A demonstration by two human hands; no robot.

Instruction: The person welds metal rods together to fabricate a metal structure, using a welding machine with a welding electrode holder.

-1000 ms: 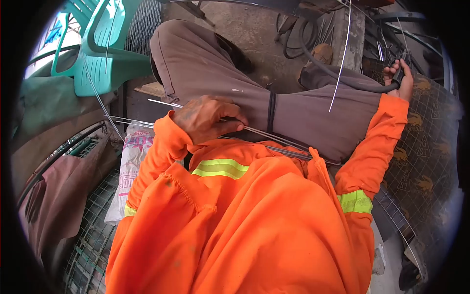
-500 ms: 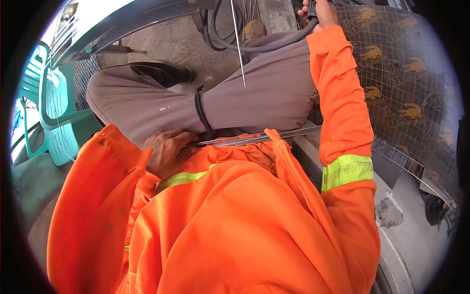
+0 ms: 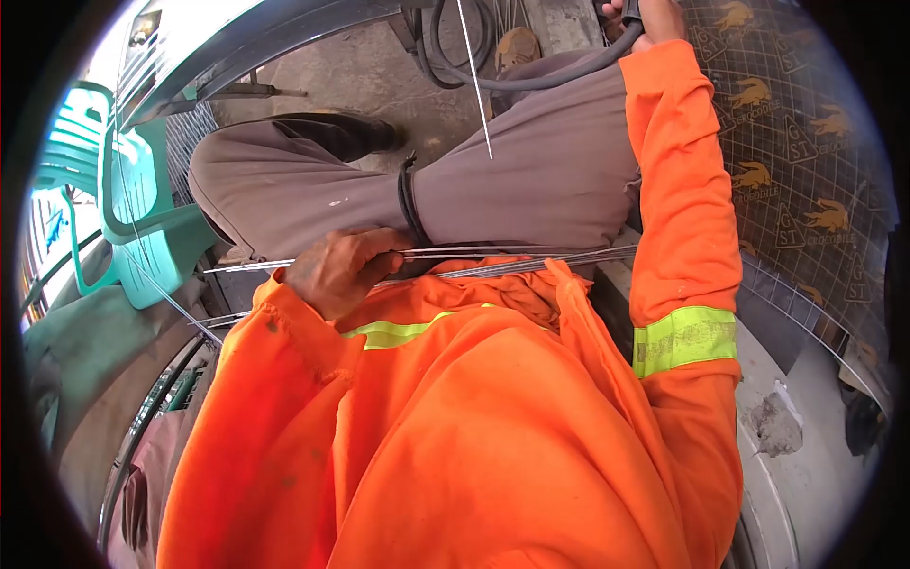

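My left hand (image 3: 343,272) rests at my lap, its fingers closed on thin metal rods (image 3: 592,255) that lie crosswise over my waist and stick out on both sides of the hand. At the top right, my right hand (image 3: 661,21) is wrapped round a black handle (image 3: 631,11), partly cut off by the frame edge. A thick black cable (image 3: 559,80) runs from this handle across my knee. One pale thin rod (image 3: 477,83) slants down from the top edge over my leg; its upper end is out of view.
Green plastic chairs (image 3: 142,223) stand at the left. A dark metal frame (image 3: 284,38) crosses the upper left. Dark printed sheeting (image 3: 806,142) covers the right side, beside a pale ledge (image 3: 763,474). A shoe (image 3: 518,47) shows at the top.
My left hand has lifted slightly, and rods now extend past it on the left. The view has shifted, bringing more of the left side into sight. My right hand keeps its hold.
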